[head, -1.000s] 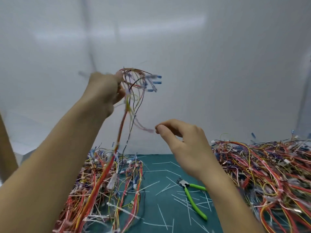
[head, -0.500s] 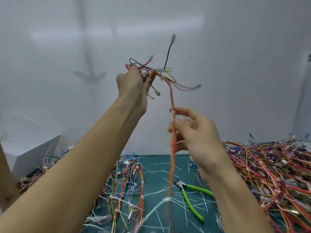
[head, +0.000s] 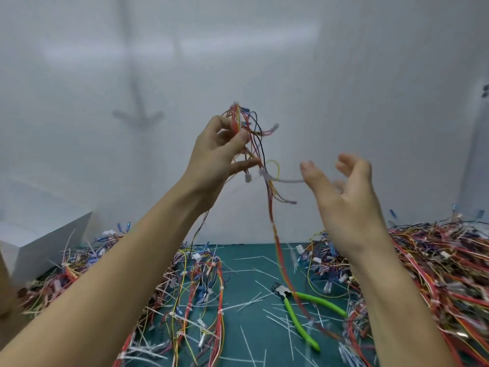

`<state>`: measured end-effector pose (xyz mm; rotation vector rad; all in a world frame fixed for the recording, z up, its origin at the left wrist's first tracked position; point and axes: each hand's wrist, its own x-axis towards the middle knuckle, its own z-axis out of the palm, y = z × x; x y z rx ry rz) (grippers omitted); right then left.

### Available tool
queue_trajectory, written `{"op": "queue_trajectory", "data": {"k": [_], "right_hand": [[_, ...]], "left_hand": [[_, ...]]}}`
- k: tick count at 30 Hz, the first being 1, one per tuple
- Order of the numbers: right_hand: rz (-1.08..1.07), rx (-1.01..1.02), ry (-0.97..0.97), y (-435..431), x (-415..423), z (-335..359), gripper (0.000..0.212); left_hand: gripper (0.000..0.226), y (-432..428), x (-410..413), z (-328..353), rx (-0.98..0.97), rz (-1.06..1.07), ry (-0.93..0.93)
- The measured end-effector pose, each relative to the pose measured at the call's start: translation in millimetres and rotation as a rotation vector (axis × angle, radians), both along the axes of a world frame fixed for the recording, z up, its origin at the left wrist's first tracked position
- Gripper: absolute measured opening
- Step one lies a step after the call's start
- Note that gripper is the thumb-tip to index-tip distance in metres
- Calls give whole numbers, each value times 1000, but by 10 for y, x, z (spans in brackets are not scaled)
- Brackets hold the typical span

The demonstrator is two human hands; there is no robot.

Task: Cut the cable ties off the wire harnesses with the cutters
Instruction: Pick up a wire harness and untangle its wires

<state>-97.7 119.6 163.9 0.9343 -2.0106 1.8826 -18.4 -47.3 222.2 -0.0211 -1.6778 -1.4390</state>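
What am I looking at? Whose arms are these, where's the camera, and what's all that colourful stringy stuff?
These are a person's two bare arms; no machine here. The camera sits on the person's head, so you see what they see. The left hand pinches a wire harness, a bunch of coloured wires, and holds it up. The right hand is open beside it, holding nothing. Below lies a green mat with green-handled cutters, little white cut cable ties, and heaps of more harnesses on both sides.
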Motion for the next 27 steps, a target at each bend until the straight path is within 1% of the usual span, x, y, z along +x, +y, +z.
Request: {"op": "queue_trajectory", "data": {"k": [2, 3, 5, 6, 7, 8, 9, 12, 14, 17, 18, 21, 23, 24, 25, 26, 27], "right_hand": [[-31, -56, 114, -5, 29, 0, 79], [5, -83, 135, -21, 35, -2, 76], [154, -115, 73, -72, 57, -7, 69], [208, -97, 46, -105, 71, -21, 61], [221, -67, 51, -145, 76, -43, 47], [205, -53, 67, -188, 77, -70, 34], [183, -64, 73, -221, 81, -94, 26], [166, -175, -5, -275, 48, -144, 23], [168, -228, -61, -292, 4, -160, 23], [189, -261, -107, -291, -69, -193, 7], [192, -267, -115, -278, -88, -198, 5], [176, -313, -127, -218, -143, -181, 11], [166, -366, -112, -170, -158, -150, 15], [159, -390, -95, -147, -158, -134, 16], [152, -415, -76, -130, -153, -118, 16], [145, -438, -56, -116, -142, -104, 16], [138, -461, -35, -103, -127, -91, 16]], "left_hand": [[13, 19, 37, -103, -102, 1, -50], [13, 31, 51, -154, -144, -10, -72], [13, 64, 70, -251, -213, -51, -107], [14, 84, 74, -294, -244, -74, -122], [14, 102, 76, -332, -279, -91, -136], [14, 119, 74, -365, -318, -99, -147], [15, 134, 70, -391, -357, -101, -154], [18, 151, 60, -445, -448, -116, -202], [22, 145, 66, -454, -488, -122, -274], [26, 90, 99, -444, -507, -118, -360], [26, 61, 116, -449, -514, -99, -373], [31, -75, 188, -512, -468, 13, -424], [29, -227, 243, -617, -385, 53, -539], [28, -312, 264, -690, -362, 60, -634], [28, -391, 280, -773, -372, 70, -751], [28, -455, 284, -874, -425, 85, -884], [28, -495, 277, -988, -518, 102, -1012]]}}
